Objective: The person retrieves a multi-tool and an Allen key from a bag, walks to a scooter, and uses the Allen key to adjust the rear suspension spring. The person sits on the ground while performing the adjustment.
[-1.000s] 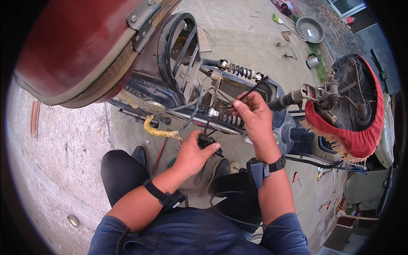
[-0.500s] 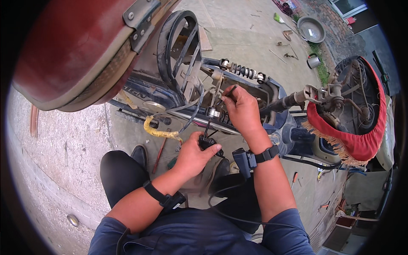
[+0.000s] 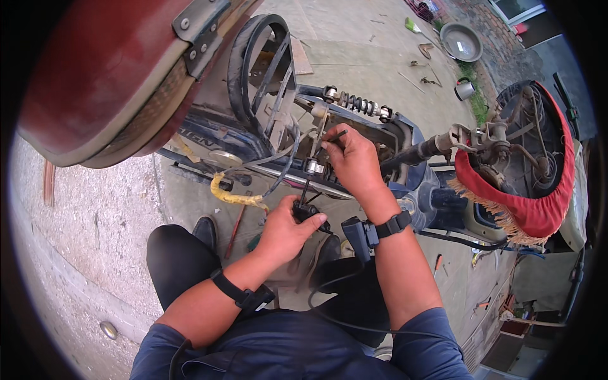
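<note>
Here, faint lettering (image 3: 202, 145) on the scooter (image 3: 362, 104).

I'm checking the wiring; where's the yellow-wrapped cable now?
In the head view, the yellow-wrapped cable sits left of centre, above and left of the left hand, beside the bike.

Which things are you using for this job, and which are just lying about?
In the job, it seems:
black part in the left hand
dark rod in the right hand
silver shock-absorber end

Just lying about:
grey basin
metal kettle
green brush
orange-handled screwdriver
</note>
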The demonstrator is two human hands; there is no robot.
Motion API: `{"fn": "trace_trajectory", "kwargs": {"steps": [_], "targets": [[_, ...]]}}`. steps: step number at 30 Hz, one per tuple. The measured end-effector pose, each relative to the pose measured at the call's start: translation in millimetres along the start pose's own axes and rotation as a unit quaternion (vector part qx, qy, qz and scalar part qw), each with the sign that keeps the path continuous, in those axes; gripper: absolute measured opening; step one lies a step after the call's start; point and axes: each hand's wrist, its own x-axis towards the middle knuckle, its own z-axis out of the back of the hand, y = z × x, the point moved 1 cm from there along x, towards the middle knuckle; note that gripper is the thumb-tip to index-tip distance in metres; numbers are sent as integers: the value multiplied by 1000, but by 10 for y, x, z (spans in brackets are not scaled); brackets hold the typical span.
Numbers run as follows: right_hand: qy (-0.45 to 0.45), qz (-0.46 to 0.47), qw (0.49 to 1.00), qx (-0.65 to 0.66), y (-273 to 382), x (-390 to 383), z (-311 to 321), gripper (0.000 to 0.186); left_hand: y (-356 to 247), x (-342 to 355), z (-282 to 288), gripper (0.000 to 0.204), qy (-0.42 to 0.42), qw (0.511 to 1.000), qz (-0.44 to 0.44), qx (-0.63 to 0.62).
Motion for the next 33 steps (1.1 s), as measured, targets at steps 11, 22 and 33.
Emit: {"fn": "trace_trajectory", "kwargs": {"steps": [11,22,33], "targets": [[2,-31,996,81,-2,-30,47,13,13,5,0,55,3,1000,0,10],[-13,-17,997,75,51,-71,15,15,8,8,14,57,-1,1000,1,17],[31,-108,984,137,20,-141,65,19,27,14,3,59,-5,1000,-5,22]]}}
